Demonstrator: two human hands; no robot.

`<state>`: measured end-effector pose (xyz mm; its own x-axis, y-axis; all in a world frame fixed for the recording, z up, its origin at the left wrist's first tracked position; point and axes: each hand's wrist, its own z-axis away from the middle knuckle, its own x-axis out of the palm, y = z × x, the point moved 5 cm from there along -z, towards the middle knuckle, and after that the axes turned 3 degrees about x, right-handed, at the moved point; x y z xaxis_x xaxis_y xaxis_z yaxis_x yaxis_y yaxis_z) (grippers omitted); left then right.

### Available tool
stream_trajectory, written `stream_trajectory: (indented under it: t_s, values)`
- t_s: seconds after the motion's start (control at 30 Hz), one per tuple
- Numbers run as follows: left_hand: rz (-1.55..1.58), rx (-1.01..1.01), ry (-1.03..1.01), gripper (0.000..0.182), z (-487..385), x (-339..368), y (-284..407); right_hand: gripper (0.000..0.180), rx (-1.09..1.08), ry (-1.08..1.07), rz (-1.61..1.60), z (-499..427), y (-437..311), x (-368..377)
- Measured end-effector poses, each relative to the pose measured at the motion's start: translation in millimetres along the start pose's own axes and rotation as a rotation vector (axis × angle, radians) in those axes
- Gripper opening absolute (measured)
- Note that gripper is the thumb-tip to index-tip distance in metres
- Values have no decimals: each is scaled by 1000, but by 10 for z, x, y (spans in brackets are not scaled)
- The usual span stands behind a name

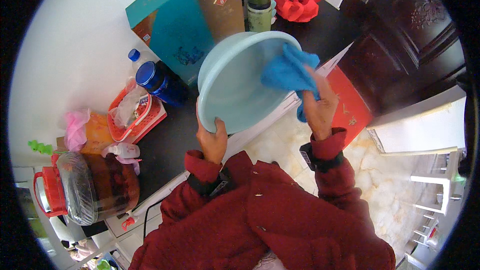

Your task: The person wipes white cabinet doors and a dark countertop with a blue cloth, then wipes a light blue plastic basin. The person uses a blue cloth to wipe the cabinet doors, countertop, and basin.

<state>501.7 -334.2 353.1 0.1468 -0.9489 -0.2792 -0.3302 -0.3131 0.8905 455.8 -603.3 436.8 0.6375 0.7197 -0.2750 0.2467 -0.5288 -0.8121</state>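
Observation:
A pale blue-green plastic basin (240, 93) is tilted on its side in front of me, its hollow turned toward me. My left hand (213, 138) grips its lower left rim, with the thumb inside and the fingers behind, mostly hidden. In my right hand (320, 101) is a bunched blue cloth (287, 69), which overlaps the right part of the basin's inside and rim. The hand and cloth are slightly blurred. Whether the cloth presses on the basin wall I cannot tell.
On the dark countertop (161, 144) stand a teal gift box (176, 26), a green tumbler (259, 11), a red bag (298, 7), a blue-lidded container (157, 82), a red plastic basket (123, 120) and a large red-lidded jar (93, 189). A dark carved door (397, 45) is at right.

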Motion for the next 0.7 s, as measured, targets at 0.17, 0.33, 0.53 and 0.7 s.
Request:
stream_trajectory:
  t_s: [0.17, 0.33, 0.53, 0.7]
  values:
    - [-5, 110, -35, 63, -22, 30, -18, 66, -477, -131, 283, -124, -1133, 262]
    - [-108, 375, -90, 62, -53, 76, 48, 56, -750, -243, 255, 59, -1590, 891]
    - [4, 161, -87, 64, -82, 70, 16, 28, -640, -214, 330, -327, -1296, 580]
    - [42, 66, -109, 67, -110, 70, -66, 23, -202, -41, 107, -809, -592, 109]
